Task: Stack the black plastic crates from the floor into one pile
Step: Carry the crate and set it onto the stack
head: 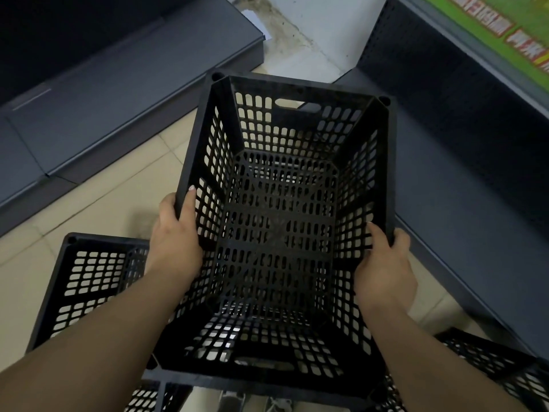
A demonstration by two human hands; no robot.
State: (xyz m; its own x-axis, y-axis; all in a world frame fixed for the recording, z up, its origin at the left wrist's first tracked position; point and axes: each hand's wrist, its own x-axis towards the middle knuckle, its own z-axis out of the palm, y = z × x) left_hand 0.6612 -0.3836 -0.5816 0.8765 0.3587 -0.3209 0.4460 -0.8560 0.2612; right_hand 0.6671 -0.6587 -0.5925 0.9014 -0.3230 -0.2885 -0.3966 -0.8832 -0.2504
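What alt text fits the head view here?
Both hands, left hand and right hand, hold a black perforated crate by its long rims above a tiled floor. Another crate sits lower left, grey shelving behind.

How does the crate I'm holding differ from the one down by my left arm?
The held crate is gripped by the left hand and right hand on its long rims; the floor crate is untouched. The held one shows its whole inside; the floor one is partly hidden by the forearm. Both are black, perforated plastic.
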